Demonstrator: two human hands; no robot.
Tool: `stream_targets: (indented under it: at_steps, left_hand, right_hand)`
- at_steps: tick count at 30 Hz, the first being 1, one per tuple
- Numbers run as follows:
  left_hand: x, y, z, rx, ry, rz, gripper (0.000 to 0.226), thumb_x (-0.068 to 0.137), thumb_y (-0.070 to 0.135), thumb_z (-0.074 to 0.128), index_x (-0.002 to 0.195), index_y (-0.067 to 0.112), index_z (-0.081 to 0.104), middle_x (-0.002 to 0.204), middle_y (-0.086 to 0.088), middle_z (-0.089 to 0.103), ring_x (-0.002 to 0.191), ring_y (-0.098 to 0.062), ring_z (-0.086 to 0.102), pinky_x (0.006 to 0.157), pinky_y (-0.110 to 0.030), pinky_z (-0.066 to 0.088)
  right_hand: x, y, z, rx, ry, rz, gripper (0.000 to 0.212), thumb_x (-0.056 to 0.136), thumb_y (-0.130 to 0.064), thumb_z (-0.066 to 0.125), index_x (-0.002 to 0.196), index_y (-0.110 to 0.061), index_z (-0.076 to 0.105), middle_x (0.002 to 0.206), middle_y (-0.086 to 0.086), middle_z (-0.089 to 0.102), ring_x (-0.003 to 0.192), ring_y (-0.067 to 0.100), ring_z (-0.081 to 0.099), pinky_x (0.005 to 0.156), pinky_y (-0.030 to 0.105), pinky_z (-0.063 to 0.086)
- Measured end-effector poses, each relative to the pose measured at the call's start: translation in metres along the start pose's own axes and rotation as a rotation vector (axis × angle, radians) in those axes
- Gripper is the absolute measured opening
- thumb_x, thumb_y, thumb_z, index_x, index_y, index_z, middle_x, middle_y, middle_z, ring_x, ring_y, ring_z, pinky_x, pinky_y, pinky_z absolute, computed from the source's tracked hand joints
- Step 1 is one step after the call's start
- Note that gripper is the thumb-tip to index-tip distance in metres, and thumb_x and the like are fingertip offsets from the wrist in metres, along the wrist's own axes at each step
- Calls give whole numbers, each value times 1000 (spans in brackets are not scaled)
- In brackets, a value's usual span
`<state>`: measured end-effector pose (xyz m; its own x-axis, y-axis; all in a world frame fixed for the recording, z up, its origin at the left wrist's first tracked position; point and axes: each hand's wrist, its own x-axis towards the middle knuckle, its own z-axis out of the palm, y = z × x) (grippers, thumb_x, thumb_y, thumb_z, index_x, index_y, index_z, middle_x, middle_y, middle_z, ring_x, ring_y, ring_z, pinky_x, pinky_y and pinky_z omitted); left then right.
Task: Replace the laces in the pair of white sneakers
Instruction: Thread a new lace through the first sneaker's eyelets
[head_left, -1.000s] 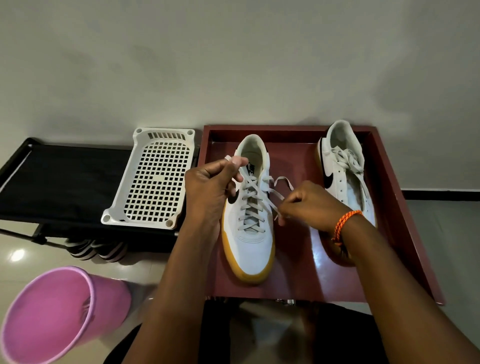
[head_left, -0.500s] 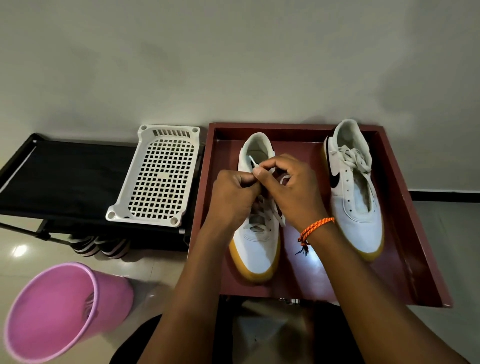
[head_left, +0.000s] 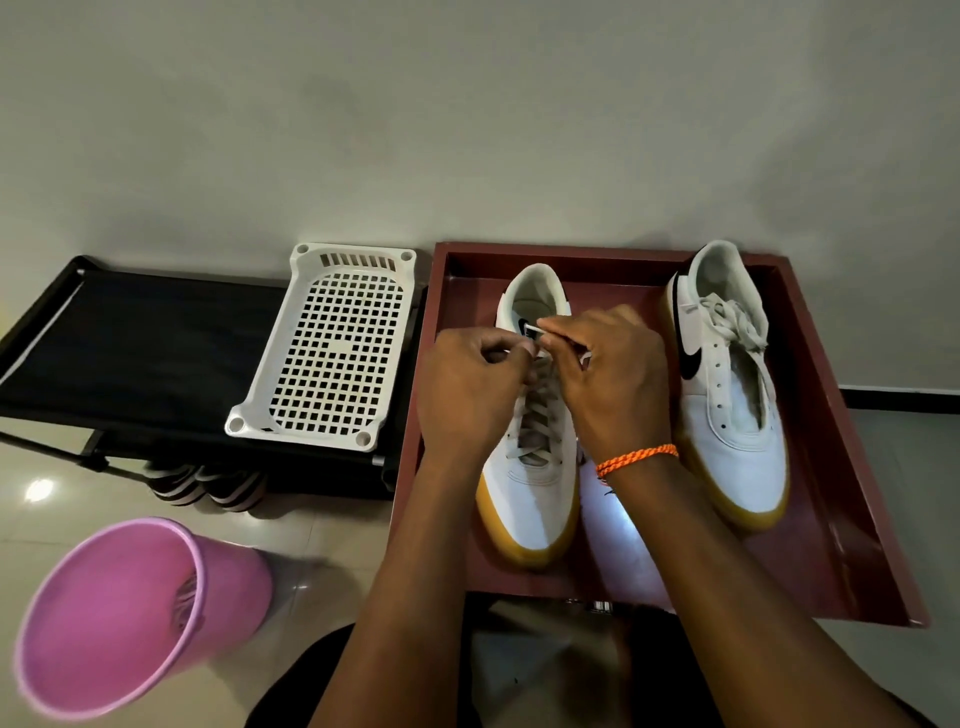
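Two white sneakers with tan soles stand toe-toward-me in a dark red tray (head_left: 852, 499). The left sneaker (head_left: 530, 499) has a pale lace (head_left: 537, 421) crossed up its front. Over its tongue, my left hand (head_left: 467, 389) and my right hand (head_left: 608, 374) meet, each pinching a lace end with curled fingers. An orange cord bracelet circles my right wrist. The right sneaker (head_left: 732, 410) stands apart at the tray's right side, its lace bunched loosely near the top and its lower eyelets bare.
A white perforated plastic basket (head_left: 332, 353) lies on a black fabric rack (head_left: 135, 343) left of the tray. Striped shoes (head_left: 208, 483) sit under the rack. A pink bucket (head_left: 119, 613) stands on the tiled floor at lower left. A plain wall rises behind.
A second ago my hands were apart, pulling the lace ends outward. They have come together over the top of the left sneaker and stay there, working the ends close to the tongue.
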<state>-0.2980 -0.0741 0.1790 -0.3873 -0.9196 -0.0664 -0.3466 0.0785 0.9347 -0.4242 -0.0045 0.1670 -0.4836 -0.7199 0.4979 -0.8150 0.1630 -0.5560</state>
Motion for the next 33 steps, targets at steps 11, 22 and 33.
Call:
stream_targets:
  at_steps: [11,22,33]
  left_hand:
    - [-7,3,1,224,162,-163,18,97,25,69,85,30,81,82,18,75,72,-3,68,64,-27,52]
    - [-6,-1,2,152,122,-148,16,93,18,74,88,31,83,77,15,76,73,-2,73,68,-26,58]
    - [-10,2,9,289,210,-104,15,94,32,76,80,35,75,71,18,70,67,2,65,56,-19,37]
  right_hand:
    - [-6,-13,6,-281,-145,63,6,90,-18,68,86,-19,72,133,1,55,117,27,46,90,37,40]
    - [-8,-2,24,42,-170,314,8,89,-15,75,87,-23,79,135,-7,56,121,21,47,97,30,38]
    - [-10,-5,18,-59,-232,258,8,94,-19,69,95,-24,76,129,-5,60,118,28,49,98,41,41]
